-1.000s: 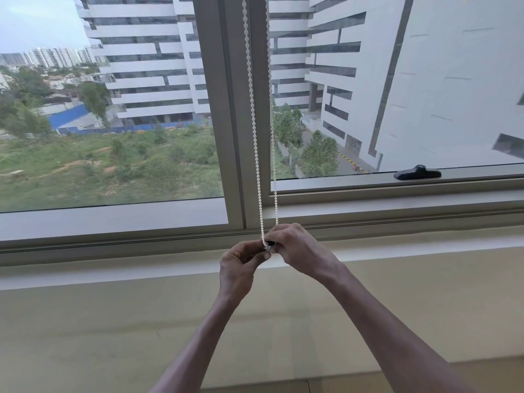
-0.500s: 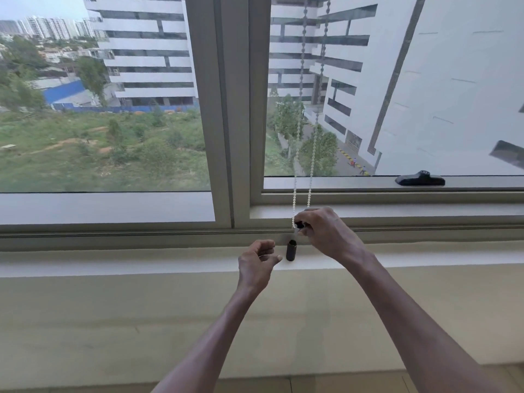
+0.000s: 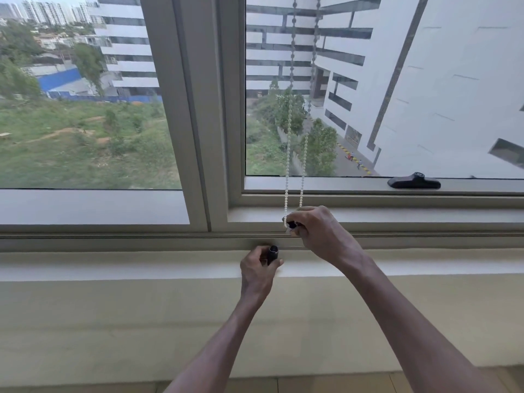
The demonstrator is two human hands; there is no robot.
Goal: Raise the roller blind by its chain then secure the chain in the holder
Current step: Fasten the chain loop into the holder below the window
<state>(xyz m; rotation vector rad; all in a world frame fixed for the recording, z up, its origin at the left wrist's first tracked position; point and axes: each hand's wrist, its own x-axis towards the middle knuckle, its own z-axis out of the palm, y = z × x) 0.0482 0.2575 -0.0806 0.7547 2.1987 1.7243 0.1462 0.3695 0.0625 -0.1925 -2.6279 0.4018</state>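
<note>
A white bead chain [image 3: 287,154] hangs as a loop in front of the right window pane. My right hand [image 3: 317,234] pinches the bottom of the loop together with a small black piece just above the sill frame. Lower left of it, a black cylindrical chain holder [image 3: 273,253] stands on the window frame, and my left hand [image 3: 259,269] has its fingers closed around it. The two hands are a short distance apart. The roller blind itself is out of view above.
A thick window mullion [image 3: 198,109] stands left of the chain. A black window handle [image 3: 414,182] lies on the right frame. The cream sill ledge [image 3: 113,268] runs across below the hands, with a plain wall underneath.
The hands were together at the chain's end, then parted. My left hand has now closed on the black holder; my right hand still holds the chain end slightly above it.
</note>
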